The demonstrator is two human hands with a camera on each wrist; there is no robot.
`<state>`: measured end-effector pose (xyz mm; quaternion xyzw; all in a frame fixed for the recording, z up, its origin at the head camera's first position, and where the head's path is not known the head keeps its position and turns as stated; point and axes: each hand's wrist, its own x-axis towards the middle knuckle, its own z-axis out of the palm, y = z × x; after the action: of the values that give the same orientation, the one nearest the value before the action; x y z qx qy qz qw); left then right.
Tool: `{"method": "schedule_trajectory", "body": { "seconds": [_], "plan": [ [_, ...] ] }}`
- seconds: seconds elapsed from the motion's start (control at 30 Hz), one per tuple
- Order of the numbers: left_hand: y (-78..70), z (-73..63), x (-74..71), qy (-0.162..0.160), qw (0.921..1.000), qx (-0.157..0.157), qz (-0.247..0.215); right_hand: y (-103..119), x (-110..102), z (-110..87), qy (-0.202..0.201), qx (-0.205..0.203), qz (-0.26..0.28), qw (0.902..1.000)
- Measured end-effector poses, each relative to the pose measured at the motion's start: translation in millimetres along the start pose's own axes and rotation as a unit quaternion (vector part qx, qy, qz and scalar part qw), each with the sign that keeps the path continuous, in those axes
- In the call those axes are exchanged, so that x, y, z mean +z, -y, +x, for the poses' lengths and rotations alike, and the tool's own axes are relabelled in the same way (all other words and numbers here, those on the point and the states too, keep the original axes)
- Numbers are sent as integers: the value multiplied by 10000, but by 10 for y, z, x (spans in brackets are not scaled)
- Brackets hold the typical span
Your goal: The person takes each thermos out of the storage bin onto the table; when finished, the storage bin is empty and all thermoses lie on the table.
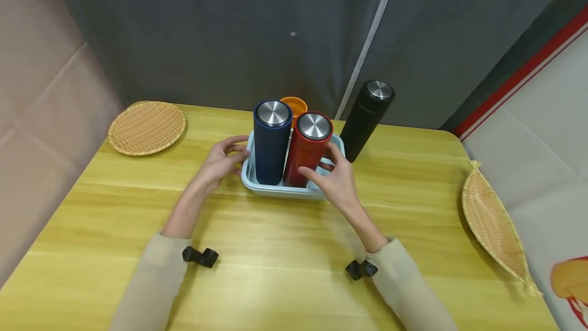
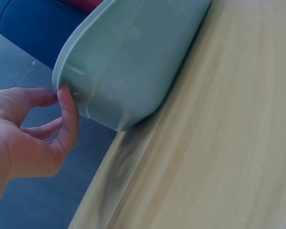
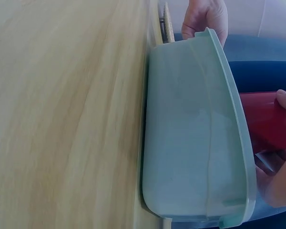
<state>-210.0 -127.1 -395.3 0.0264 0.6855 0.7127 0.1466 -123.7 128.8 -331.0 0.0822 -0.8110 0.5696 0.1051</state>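
Observation:
A pale blue plastic basin (image 1: 285, 193) sits on the table with a dark blue thermos (image 1: 270, 152) and a red thermos (image 1: 305, 160) upright inside it. My right hand (image 1: 337, 180) grips the red thermos, thumb on its near side and fingers around its right side. On the basin's left end, my left hand (image 2: 33, 129) pinches the rim between thumb and finger. Behind the two thermoses shows part of an orange round item (image 1: 295, 104); its lower part is hidden. A black thermos (image 1: 367, 116) stands just right of the basin.
Two round woven trays (image 1: 147, 129) overlap at the table's back left. A boat-shaped woven basket (image 1: 493, 218) lies along the right edge. A grey curtain (image 1: 220, 40) hangs behind the wooden table (image 1: 275, 269).

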Motion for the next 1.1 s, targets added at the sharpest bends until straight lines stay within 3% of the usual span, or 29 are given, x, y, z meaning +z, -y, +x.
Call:
{"method": "schedule_trajectory", "body": {
  "seconds": [0.17, 0.43, 0.73, 1.1],
  "plan": [
    [2, 5, -6, -30, 10000, 21, -53, -16, -36, 21, -64, -49, 220, 9997],
    [18, -6, 7, -32, 10000, 33, -37, -246, -159, 120, -228, -291, 455, 9983],
    [-8, -1, -19, -106, 9999, 33, 75, -4, -316, 235, -379, -762, 555, 9948],
    [-10, -3, 8, -149, 9998, 78, 100, 279, -702, 313, -694, -681, 697, 9928]
  ]
}}
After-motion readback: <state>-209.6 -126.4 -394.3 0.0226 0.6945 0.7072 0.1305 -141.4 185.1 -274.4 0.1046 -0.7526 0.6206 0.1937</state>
